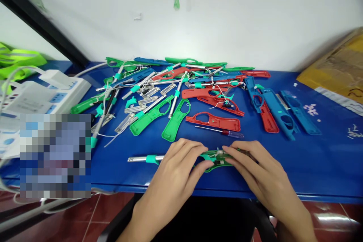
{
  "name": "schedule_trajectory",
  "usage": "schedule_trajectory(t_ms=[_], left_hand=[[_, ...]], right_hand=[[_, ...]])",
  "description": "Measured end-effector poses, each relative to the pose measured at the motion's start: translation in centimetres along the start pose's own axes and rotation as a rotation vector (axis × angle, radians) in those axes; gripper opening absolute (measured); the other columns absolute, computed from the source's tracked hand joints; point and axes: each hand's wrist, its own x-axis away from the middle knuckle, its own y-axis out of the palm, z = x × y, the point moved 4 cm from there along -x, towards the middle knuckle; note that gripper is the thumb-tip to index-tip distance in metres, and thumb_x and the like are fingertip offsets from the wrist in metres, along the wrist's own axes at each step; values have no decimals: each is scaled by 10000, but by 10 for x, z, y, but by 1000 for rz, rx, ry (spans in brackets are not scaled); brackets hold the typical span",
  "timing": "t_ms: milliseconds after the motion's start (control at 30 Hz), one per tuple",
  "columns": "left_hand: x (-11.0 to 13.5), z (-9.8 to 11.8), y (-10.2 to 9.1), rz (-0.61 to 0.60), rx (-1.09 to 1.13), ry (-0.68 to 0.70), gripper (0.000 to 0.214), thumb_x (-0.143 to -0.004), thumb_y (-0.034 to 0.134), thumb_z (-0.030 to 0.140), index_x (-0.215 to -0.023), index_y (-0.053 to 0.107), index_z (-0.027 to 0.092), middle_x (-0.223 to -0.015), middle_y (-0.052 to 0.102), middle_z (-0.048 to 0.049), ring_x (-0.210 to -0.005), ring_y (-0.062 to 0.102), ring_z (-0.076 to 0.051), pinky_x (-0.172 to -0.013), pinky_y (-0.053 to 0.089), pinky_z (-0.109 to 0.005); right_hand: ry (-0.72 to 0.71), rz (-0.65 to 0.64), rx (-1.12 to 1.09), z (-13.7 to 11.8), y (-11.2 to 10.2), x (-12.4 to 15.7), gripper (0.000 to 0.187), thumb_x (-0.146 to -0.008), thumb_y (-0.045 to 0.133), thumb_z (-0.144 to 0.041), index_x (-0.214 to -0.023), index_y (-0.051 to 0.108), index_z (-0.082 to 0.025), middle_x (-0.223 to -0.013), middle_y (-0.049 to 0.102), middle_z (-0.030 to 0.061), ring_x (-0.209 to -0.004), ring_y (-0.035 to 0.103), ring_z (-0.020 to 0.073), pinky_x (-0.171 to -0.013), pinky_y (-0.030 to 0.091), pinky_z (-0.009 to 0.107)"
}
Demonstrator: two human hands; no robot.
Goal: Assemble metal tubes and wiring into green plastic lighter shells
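Note:
Near the table's front edge lies a partly assembled green utility lighter point(213, 168), its inner parts and a small metallic piece showing. Its metal tube point(140, 159), with a teal collar, points left. My left hand point(181, 166) is closed around the tube end of the casing, thumb and fingers pinching its edges. At the other end my right hand point(262, 172) grips the casing, fingertips close to the small metallic piece. Just beyond them rest a screwdriver point(232, 134) with a clear and red handle and a red lighter half-shell point(217, 121). My fingers hide part of the casing.
Behind is a pile of green, red and blue half-shells, metal tubes with wires and clear fuel tanks point(147, 100). Blue shells point(279, 111) lie to the right, before a taped cardboard box point(337, 70). A white power strip point(69, 94) and a pixelated patch occupy the left.

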Motion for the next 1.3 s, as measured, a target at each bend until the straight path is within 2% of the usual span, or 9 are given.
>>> schedule_trajectory(t_ms=[200, 400, 567, 767, 933, 1300], left_hand=[[-11, 6, -5, -32, -112, 29, 163, -1151, 571, 223, -1277, 674, 215, -1254, 757, -48, -1140, 680, -237, -998, 572, -429], [-28, 11, -1, -138, -235, 98, 185, -1141, 566, 193, -1219, 734, 186, -1250, 745, -66, -1159, 648, -260, -1013, 592, -470], [-31, 10, 3, -137, -185, 98, 146, -1105, 629, 156, -1092, 769, 192, -1243, 746, -51, -1134, 653, -242, -958, 609, -441], [-27, 5, 5, -67, -73, 53, 131, -1108, 639, 175, -1102, 767, 201, -1238, 770, -35, -1144, 671, -232, -975, 597, -435], [-28, 3, 8, -51, -48, 32, 113, -1099, 649, 159, -1090, 755, 200, -1195, 785, -24, -1114, 687, -227, -951, 590, -431], [-24, 3, 12, -57, -3, -30, 128, -1134, 605, 180, -1144, 727, 217, -1227, 777, -20, -1127, 678, -209, -997, 551, -429]], right_hand=[[-8, 4, 38, 0, 1, 2, 337, -1099, 616, -108, -1427, 667, -167, -1248, 699, 118, -1070, 681, 206, -891, 576, 333], [-21, 7, 43, 1, 3, 4, 366, -1090, 632, -101, -1448, 661, -165, -1258, 698, 123, -1082, 681, 210, -903, 570, 337], [-15, 15, 25, 1, 2, 4, 379, -1071, 646, -77, -1436, 683, -173, -1244, 711, 118, -1061, 695, 207, -891, 575, 331], [14, 3, 9, 3, 0, 7, 465, -1054, 640, -46, -1484, 676, -219, -1231, 717, 106, -1045, 708, 203, -858, 586, 324], [22, -32, -7, 5, 2, 13, 572, -1036, 596, 27, -1540, 639, -242, -1283, 697, 114, -1123, 686, 217, -922, 576, 339], [-5, -24, -22, 5, 3, 13, 523, -1033, 656, 0, -1507, 661, -219, -1298, 737, 106, -1128, 677, 230, -942, 577, 362]])
